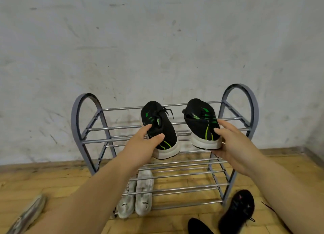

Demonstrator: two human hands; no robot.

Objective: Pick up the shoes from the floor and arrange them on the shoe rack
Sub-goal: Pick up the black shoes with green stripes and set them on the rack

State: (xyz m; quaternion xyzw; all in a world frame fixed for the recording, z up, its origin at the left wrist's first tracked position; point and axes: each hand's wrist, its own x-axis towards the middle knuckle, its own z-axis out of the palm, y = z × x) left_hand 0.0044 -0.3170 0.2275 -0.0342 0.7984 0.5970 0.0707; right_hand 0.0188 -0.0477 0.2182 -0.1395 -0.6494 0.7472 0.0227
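Holding one shoe each, both hands are at the top tier of the shoe rack (pixel 74 121). The left hand (pixel 145 142) grips the left black-and-green shoe (pixel 166 128) near its collar. Thumb and forefinger are spread in a fork, the thumb lying across the knit upper; its other fingers are hidden under the shoe. The right hand (pixel 233 146) holds the right black-and-green shoe (pixel 199 121) at the heel. Two fingertips lie close together on the outer side of the upper and the rest of the hand cups beneath the white sole; I cannot tell which digit is the thumb.

Both shoes point toe-first toward the back of the rack, tilted on the top rails, with their white heels overhanging the front rail. The left one is near the rack's middle and the right one is toward its right end. They carry green stripes and a lime line down the heel, but no writing can be read.

A pair of white shoes (pixel 143 195) lies side by side on the rack's lowest tier, left of centre. The small dark marks at their heels are too small to read.

On the wooden floor (pixel 52 181) in front of the rack's right end lie a black shoe with pink marks (pixel 238 209) and a second black shoe (pixel 198 226), the latter cut off by the frame's edge. A blurred metallic object (pixel 28 214) lies on the floor in front of the rack's left end. A scuffed pale wall (pixel 157 41) stands behind the rack.
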